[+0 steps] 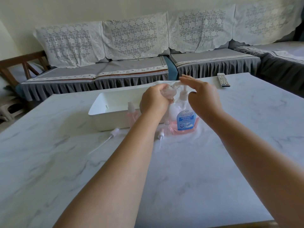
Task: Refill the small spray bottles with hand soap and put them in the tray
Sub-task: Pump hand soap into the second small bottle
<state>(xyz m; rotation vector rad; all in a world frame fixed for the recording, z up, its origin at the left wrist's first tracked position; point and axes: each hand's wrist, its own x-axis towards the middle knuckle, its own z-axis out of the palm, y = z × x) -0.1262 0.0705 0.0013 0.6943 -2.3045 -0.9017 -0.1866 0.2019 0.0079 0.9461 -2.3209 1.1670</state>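
The left hand (154,99) was closed around a small see-through spray bottle (171,92), held up at the spout of the big clear soap bottle with the blue label (185,119). The right hand (204,97) lay flat and open on the pump. The white plastic tray (108,111) waited just behind. If the little bottle slipped from the spout, pink soap could spill on the table

A grey sofa (131,66) draped in white lace stands against a pale wall (65,10).
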